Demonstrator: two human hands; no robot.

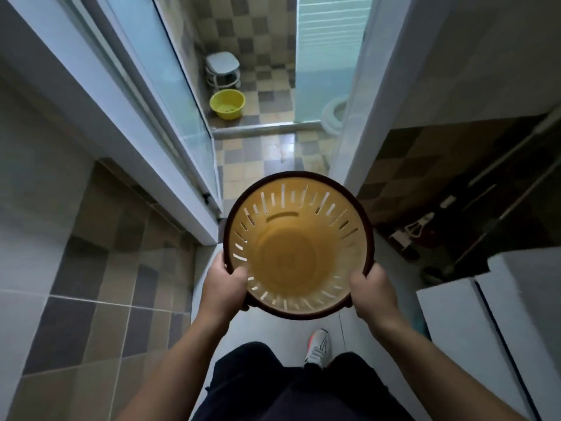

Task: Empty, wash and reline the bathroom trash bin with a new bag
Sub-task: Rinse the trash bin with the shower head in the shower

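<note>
1. Nearest are the person's dark trousers [288, 387], and just past them a white shoe [317, 347] on the pale floor.
2. The left hand [224, 287] grips the near-left rim of the bin [299, 243], thumb curled over the edge to the inside.
3. The right hand [375, 291] grips the near-right rim in the same way, fingers wrapped under the dark band and out of sight.
4. The bin is carried in the air between both hands, upright, its mouth toward the camera. It is yellow plastic with a dark rim ring and slots cut in its wall. No bag and no rubbish show inside, so I judge the emptying done, with washing and relining left.
5. Handling, as a judgement: it looks light and fairly stiff, though the slotted wall may flex if squeezed. The thick rim is the soundest place to hold it, with two hands at opposite sides. Once wet it will likely be slippery, and water will run out through the slots.
6. To the right stands a white cabinet [473, 317], with mop poles [485, 189] leaning beyond it.
7. Ahead is the bathroom doorway with a sliding glass door [170, 95] on the left.
8. Farthest, on the checkered tile floor [273, 104], sit a yellow basin [227, 103] and a small white stool [223, 69]; a toilet [334, 112] shows partly at right.
</note>
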